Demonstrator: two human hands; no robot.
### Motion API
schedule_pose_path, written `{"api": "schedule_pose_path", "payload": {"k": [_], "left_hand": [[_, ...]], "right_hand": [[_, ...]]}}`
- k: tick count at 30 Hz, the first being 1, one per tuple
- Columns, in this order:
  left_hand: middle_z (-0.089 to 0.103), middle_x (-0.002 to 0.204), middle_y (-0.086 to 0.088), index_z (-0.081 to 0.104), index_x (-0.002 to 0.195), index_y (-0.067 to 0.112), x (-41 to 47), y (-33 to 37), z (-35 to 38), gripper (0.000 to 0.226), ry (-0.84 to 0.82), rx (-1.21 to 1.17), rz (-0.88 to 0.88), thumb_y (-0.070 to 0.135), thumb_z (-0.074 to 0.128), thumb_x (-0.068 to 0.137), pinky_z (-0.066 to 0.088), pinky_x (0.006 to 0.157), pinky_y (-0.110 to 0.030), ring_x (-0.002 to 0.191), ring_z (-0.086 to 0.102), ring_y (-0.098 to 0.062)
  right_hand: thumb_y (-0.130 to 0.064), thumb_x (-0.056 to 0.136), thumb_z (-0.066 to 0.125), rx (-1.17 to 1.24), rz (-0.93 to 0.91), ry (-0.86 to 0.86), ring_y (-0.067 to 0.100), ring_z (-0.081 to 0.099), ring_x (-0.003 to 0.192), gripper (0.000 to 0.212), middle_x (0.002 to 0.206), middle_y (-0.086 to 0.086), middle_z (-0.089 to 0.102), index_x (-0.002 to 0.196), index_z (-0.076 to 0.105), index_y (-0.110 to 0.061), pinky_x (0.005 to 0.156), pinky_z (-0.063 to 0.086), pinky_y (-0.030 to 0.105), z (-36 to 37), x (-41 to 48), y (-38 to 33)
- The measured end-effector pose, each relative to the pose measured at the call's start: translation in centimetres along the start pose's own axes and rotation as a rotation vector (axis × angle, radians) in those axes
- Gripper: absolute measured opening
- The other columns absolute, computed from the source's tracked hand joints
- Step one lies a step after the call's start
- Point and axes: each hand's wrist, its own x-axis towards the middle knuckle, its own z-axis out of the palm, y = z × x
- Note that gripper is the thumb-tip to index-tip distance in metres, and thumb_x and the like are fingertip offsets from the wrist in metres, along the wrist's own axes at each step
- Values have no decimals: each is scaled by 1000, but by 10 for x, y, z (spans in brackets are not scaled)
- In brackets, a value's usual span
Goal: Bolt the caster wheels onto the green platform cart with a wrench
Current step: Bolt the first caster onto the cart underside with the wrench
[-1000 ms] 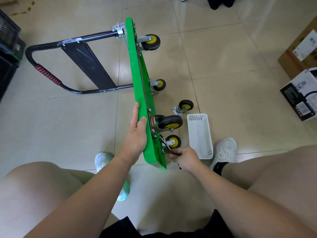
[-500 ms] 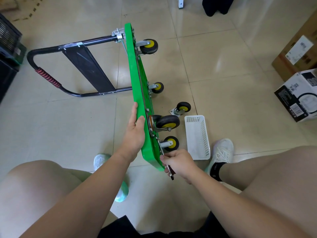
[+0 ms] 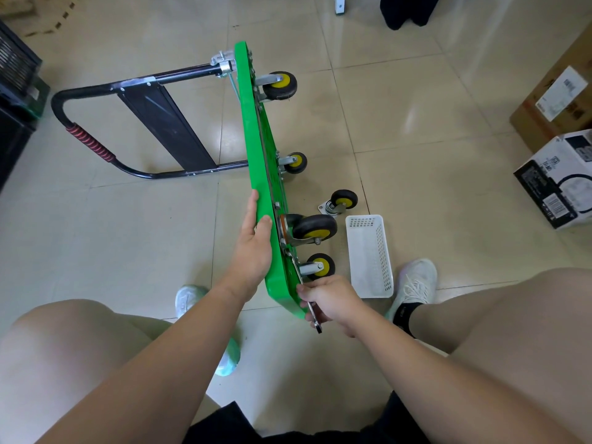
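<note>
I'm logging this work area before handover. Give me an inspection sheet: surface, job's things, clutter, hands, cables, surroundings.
Surface: glossy tiled floor.
Job's things: green platform cart stands on its long edge, handle lying on the floor; four caster wheels on its underside; one loose caster on the floor.
Clutter: white basket beside the loose caster.
Hands: left hand steadies the cart's upper edge, fingers straight; right hand grips the wrench.
Cables: nothing seen.
Surroundings: cardboard boxes at right, black crate at left.
</note>
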Motion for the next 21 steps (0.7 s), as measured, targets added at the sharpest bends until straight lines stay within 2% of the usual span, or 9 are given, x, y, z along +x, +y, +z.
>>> {"api": "schedule_pose_path", "payload": {"k": [5,9,12,16,19,21], "left_hand": [[52,150,17,22,155,60,-1,1,-1,54,-4,-2,-4,28,31,113,46,111,-35,124,58,-5],[53,148,18,22,156,59,0,0,-1,54,3,-11,-8,27,32,113,45,114,-37,125,58,-4],[52,149,19,22,154,61,0,0,-1,54,-1,-5,-9,29,32,112,45,114,-38,128,56,-7],[52,148,18,21,155,60,0,0,-1,54,-11,-2,-2,28,31,113,48,107,-32,125,57,-5],[53,147,19,22,154,61,-1,1,0,54,-11,-17,-8,28,31,113,46,113,-38,125,58,-5],[53,147,20,24,146,71,-1,2,0,54,-6,-30,-17,30,32,112,46,114,-41,126,58,-6]], "right_hand": [[-22,91,73,33,-22,-16,21,63,55,27,77,11,68,102,71,3,60,58,34,3,-6,-6],[-22,92,71,77,23,-48,21,59,52,27,75,11,65,101,67,3,51,53,32,2,-6,-10],[-22,94,70,30,17,-24,20,61,52,28,80,12,66,106,67,3,53,54,33,4,-6,-7],[-20,96,66,3,-13,-15,18,62,54,23,86,13,68,109,68,-2,57,56,33,6,-3,0],[-19,97,64,-47,-57,20,16,61,56,18,96,15,71,110,69,-8,60,55,33,7,2,8],[-17,96,65,-31,-70,40,15,61,57,23,95,11,71,117,69,-8,59,54,31,7,5,14]]}}
